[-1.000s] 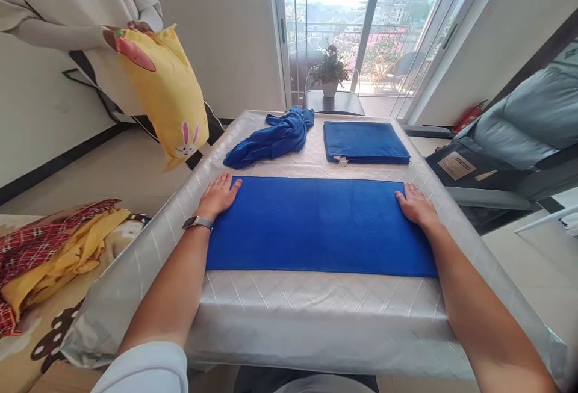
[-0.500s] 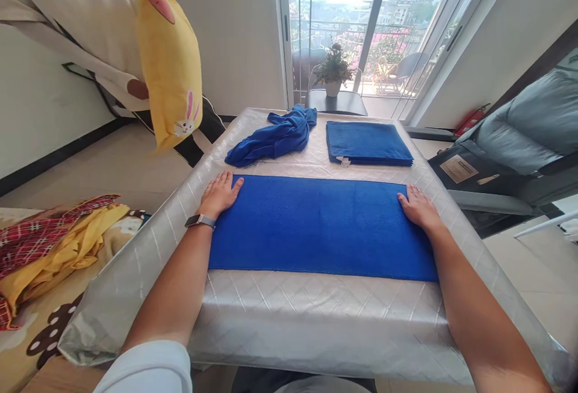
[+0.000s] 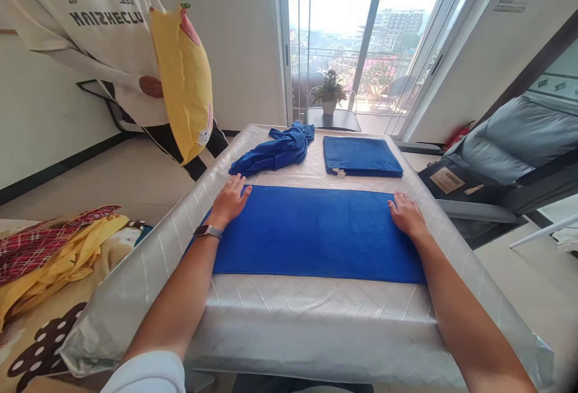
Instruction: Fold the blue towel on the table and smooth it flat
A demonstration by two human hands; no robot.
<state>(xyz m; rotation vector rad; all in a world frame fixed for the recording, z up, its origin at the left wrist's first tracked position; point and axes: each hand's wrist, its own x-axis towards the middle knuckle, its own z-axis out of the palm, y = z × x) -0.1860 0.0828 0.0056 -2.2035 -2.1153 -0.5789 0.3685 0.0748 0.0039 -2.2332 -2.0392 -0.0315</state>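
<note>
A blue towel [image 3: 311, 233] lies flat and long across the table in front of me. My left hand [image 3: 229, 201] rests with fingers stretched out on its far left corner, a watch on the wrist. On its far right corner lies my right hand [image 3: 407, 211], also flat with fingers extended. Beyond the towel, a crumpled blue cloth [image 3: 275, 149] lies at the left. To its right is a neat stack of folded blue towels [image 3: 362, 155] with a small white tag at the near edge.
A silvery quilted cover [image 3: 316, 315] drapes the table. At the left, another person [image 3: 90, 50] holds a yellow pillow [image 3: 183, 83]. Plaid and yellow fabrics [image 3: 58, 254] are heaped low on the left. A potted plant [image 3: 329, 93] stands on a chair behind; a grey recliner [image 3: 510, 146] is at the right.
My view has tilted up slightly. Both hands stay flat on the towel's far corners, now a little closer together. The other person's yellow pillow has turned more side-on.
</note>
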